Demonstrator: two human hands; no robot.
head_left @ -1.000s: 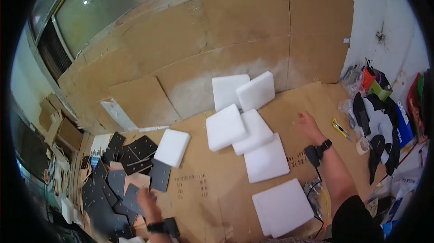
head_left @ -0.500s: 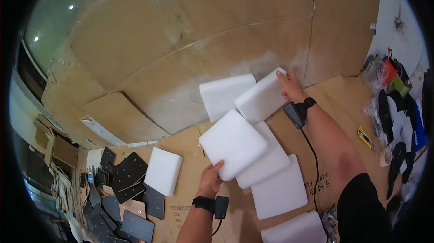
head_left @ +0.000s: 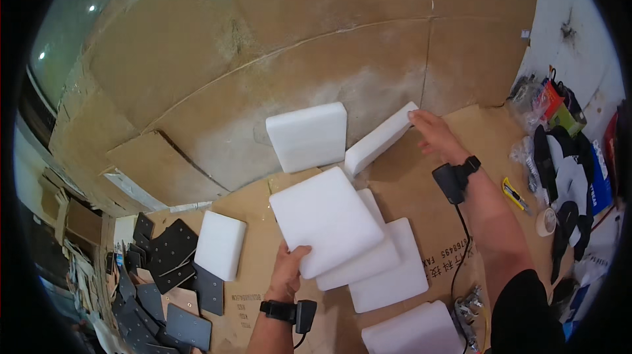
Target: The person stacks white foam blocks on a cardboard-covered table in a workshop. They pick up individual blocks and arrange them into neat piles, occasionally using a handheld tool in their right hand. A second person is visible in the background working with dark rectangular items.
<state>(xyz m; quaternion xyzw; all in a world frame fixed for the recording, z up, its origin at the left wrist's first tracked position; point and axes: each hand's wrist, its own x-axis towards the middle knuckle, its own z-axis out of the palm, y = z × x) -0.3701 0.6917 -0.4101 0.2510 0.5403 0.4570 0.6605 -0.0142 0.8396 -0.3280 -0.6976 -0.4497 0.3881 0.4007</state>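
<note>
My left hand (head_left: 288, 268) grips the near left corner of a white square pad (head_left: 326, 222), thumb on top. That pad lies tilted over other white pads (head_left: 396, 275), which overlap like a fan on the cardboard. At the back, another white pad (head_left: 380, 140) stands on edge, seen nearly side-on. My right hand (head_left: 436, 135) has its fingertips at this pad's upper right corner, with the fingers apart and not wrapped round it. Left of it, one more white pad (head_left: 307, 137) leans upright against the cardboard wall.
A pile of dark plates with holes (head_left: 168, 275) lies left, beside a white pad (head_left: 220, 245). Another white pad (head_left: 411, 331) is at the near edge, by metal fittings (head_left: 469, 311). On the right are a yellow cutter (head_left: 515, 195), a tape roll (head_left: 546, 222) and gloves (head_left: 566, 183).
The back right pad has turned from showing its broad face to nearly edge-on, and my right hand's grip has loosened. My left hand's pad has shifted slightly. The view has moved a little rightward.
</note>
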